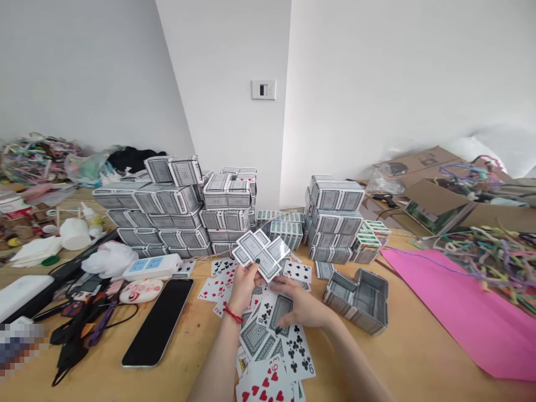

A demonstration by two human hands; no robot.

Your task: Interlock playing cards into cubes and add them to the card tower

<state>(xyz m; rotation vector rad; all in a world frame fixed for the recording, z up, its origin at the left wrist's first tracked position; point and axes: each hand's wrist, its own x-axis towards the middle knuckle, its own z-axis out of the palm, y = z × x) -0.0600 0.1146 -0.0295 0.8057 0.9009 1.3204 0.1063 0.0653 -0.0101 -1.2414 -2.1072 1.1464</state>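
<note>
My left hand (247, 282) is closed on several playing cards (263, 254), crossed over one another with their grey patterned backs showing. It holds them above the table, in front of the stacked card blocks. My right hand (304, 306) hovers low over a loose heap of cards, thumb and fingers apart around a face-down card (282, 312); whether it touches that card is hard to tell. In the heap, a nine of clubs (298, 354) and a card of hearts (266, 384) lie face up. More face-up cards (218, 287) spread out to the left.
Block stacks made of cards stand at the left (176, 215) and right (337, 218). An open card-built box (371, 304) sits right of the heap. A phone (159, 324), a power strip (153, 267) and a pink sheet (464, 318) lie on the wooden table (196, 340).
</note>
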